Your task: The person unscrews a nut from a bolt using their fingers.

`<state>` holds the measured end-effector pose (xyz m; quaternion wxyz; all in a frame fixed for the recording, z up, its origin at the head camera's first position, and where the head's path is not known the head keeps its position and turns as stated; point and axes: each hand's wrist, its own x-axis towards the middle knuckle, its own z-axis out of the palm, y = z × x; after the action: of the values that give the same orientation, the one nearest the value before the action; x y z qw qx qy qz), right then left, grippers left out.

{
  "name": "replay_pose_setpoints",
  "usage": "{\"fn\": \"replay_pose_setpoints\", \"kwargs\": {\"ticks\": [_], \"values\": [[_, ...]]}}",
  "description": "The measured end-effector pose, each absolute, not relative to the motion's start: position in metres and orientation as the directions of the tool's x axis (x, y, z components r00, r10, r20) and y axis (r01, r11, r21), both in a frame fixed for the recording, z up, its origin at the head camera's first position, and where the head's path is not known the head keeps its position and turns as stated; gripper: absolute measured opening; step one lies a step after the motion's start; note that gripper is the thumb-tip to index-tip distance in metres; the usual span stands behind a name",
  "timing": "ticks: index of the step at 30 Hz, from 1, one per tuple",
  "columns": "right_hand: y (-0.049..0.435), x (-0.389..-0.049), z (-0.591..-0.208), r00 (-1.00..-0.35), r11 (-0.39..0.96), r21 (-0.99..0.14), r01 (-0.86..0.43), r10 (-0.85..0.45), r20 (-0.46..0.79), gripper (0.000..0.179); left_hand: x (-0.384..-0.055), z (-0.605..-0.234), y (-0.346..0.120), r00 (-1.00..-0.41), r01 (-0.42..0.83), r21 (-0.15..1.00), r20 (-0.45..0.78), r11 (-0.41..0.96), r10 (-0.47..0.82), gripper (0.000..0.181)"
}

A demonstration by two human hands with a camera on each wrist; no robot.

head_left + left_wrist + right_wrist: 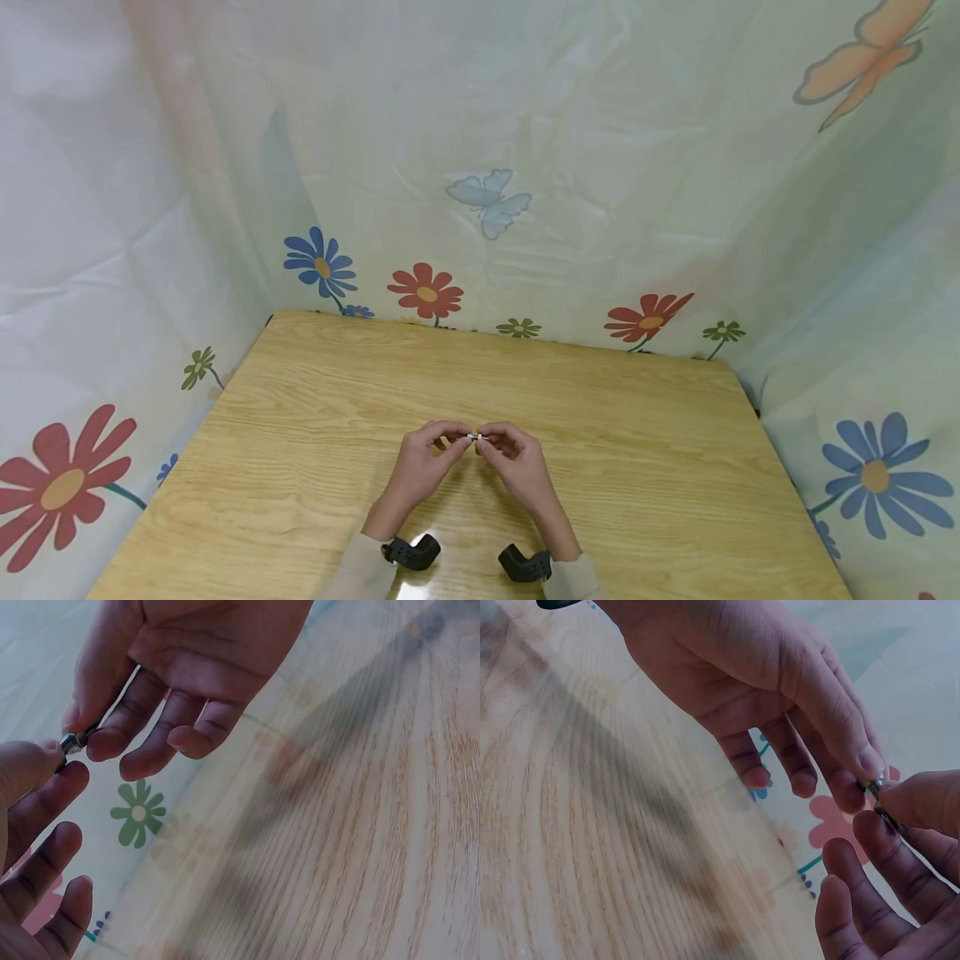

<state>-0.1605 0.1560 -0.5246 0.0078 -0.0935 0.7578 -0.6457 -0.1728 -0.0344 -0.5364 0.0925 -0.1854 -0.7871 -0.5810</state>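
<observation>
Left hand [420, 468] and right hand [522, 468] pinch a small silvery metal piece [73, 742], apparently threaded, over the yellow-brown wooden tabletop [645, 467].

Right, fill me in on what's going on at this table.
A person's left-hand grip and right-hand grip pinch opposite ends of a small metal part, holding it up above the wooden table. It looks threaded, rather like a bolt, but it is too small to tell whether it is one piece or several.

Yellowish wood-grain table [480, 379]; glossy, far corners rounded.
</observation>
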Motion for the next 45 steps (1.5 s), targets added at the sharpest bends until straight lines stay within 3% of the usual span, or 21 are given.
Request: {"fn": "replay_pose_setpoints", "kwargs": {"ticks": [10, 23, 45], "values": [[0.1569, -0.1583, -0.5211, -0.976, 0.128, -0.977, -0.17, -0.157, 0.149, 0.023, -0.1732, -0.5337, -0.0352, -0.893, 0.448, 0.855, 0.418, 0.259, 0.167, 0.009], [0.1562, -0.1584, -0.5178, -0.993, 0.199, -0.975, -0.102, -0.073, 0.089, 0.02, -0.1731, -0.5336, -0.0342, -0.884, 0.465, 0.853, 0.435, 0.237, 0.168, 0.009], [0.1542, -0.1581, -0.5153, -0.988, 0.154, -0.979, -0.13, -0.105, 0.115, 0.017, -0.1714, -0.5296, -0.0376, -0.932, 0.353, 0.895, 0.31, 0.273, 0.187, 0.007]]}}
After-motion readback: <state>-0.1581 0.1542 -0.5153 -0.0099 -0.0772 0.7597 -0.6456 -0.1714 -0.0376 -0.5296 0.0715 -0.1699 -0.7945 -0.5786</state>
